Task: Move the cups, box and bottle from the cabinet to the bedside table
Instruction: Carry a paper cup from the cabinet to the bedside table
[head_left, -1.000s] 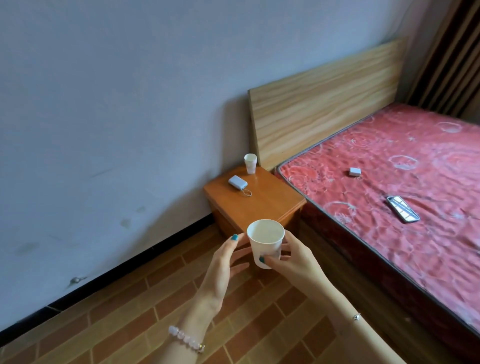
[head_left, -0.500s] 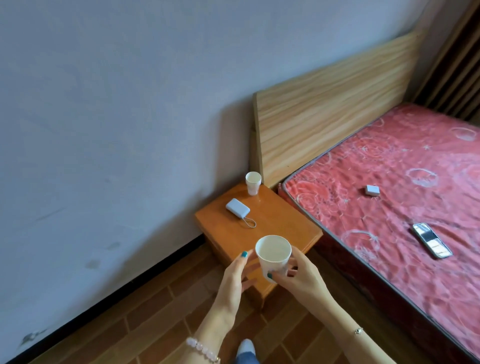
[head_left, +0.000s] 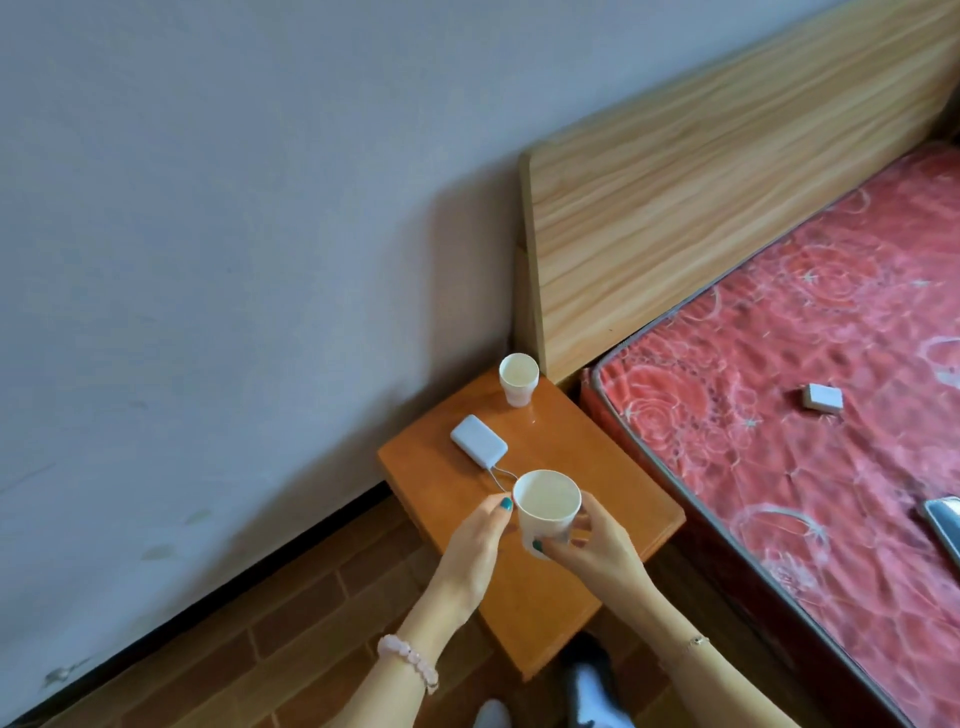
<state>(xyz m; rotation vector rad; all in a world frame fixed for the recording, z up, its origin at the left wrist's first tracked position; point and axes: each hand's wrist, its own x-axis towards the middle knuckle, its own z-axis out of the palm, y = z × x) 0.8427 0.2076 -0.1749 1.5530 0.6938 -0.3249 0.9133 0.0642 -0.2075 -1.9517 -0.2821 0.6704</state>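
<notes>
Because the cup (head_left: 546, 501) is open-topped and thin-walled, the right hand (head_left: 597, 545) wraps it low, with the thumb across the near wall and the fingers (head_left: 583, 522) curled round the far side. The left hand (head_left: 475, 540) holds the opposite flank, thumb tip pressed just under the rim (its other fingers are mostly hidden behind the cup). That two-sided hold sets the cup upright, which I judge suits a level set-down. Directly beneath the fingers lies the bare near half of the bedside table (head_left: 613, 467), and the cup appears to hang above it, not yet resting. Just beyond the left thumb sits a power bank (head_left: 479, 447) with its looped cord. Farther off, at the far corner, a second cup (head_left: 518, 384) stands already delivered, which leaves the near patch as the likely spot.
</notes>
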